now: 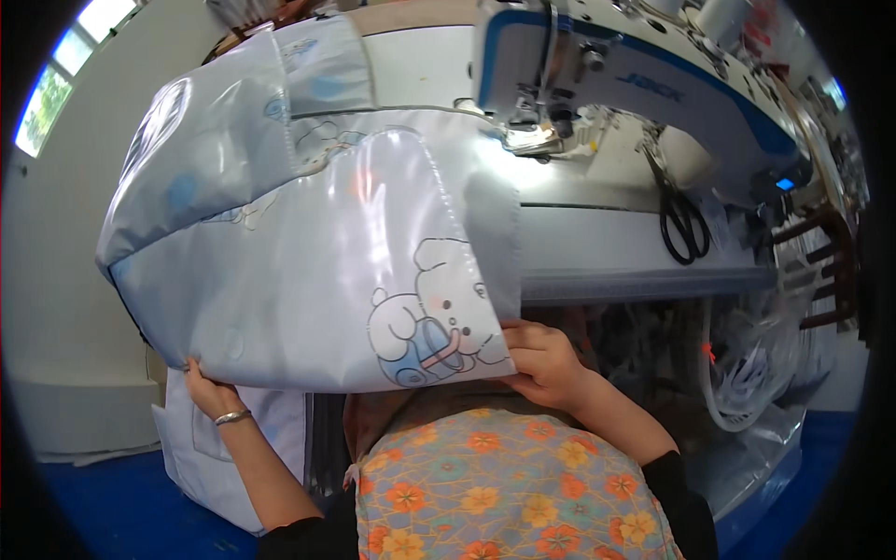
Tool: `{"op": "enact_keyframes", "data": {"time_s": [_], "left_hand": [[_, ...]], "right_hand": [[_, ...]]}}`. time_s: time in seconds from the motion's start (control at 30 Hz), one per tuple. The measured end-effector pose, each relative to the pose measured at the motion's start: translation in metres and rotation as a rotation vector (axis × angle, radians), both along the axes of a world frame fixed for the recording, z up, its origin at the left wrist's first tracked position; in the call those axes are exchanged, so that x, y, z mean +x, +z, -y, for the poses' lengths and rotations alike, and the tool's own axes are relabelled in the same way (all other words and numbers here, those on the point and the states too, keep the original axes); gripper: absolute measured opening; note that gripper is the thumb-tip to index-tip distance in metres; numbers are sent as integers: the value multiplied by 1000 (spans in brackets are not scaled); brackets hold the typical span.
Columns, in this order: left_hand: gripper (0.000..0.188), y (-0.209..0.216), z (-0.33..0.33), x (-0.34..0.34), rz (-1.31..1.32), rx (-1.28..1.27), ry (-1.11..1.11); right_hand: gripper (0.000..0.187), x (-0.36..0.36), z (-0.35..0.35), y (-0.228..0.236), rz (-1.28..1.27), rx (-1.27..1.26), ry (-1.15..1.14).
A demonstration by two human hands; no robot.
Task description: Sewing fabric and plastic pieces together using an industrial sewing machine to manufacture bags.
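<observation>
A glossy pale blue-white plastic-coated fabric sheet (289, 289) with a cartoon puppy print spreads over the front of the sewing table and hangs past its edge. My left hand (210, 390) pinches its lower left edge. At the lower right corner, beside the printed puppy, my right hand (544, 364) is closed on the same sheet. The sheet's far right part reaches up to the lit needle area of a white and blue sewing machine (551, 117). Folded layers of the fabric lie at the upper left, and a dark seam line runs across it.
Black-handled scissors (684, 224) lie on the table right of the needle. Below the table edge at the right stands a white basket (714, 392) with clear plastic scraps. More white fabric (252, 448) hangs under my left forearm. A brown rack (831, 252) stands far right.
</observation>
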State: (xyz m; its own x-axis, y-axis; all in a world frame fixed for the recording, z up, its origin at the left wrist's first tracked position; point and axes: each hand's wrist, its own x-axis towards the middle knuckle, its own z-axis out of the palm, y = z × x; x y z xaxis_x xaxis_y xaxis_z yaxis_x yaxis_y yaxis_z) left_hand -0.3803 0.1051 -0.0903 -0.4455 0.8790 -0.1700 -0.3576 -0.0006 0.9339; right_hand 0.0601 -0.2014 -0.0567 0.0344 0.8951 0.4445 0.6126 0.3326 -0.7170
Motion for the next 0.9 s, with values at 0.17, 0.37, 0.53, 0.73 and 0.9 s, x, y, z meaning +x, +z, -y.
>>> {"op": "enact_keyframes", "data": {"time_s": [0.17, 0.37, 0.53, 0.73, 0.9], "left_hand": [[32, 5, 9, 12, -36, -6, -11], [32, 0, 13, 9, -19, -34, -22], [34, 4, 8, 22, 6, -60, -28], [35, 18, 12, 43, -6, -40, -76], [23, 23, 12, 60, -103, -13, -40]], "right_hand": [[31, 13, 3, -3, 20, 14, 9], [26, 33, -5, -1, -6, 39, 8], [26, 49, -17, 10, -24, -3, 5], [28, 74, -32, 40, -120, -265, -9], [33, 81, -79, 84, -603, -815, -166]]}}
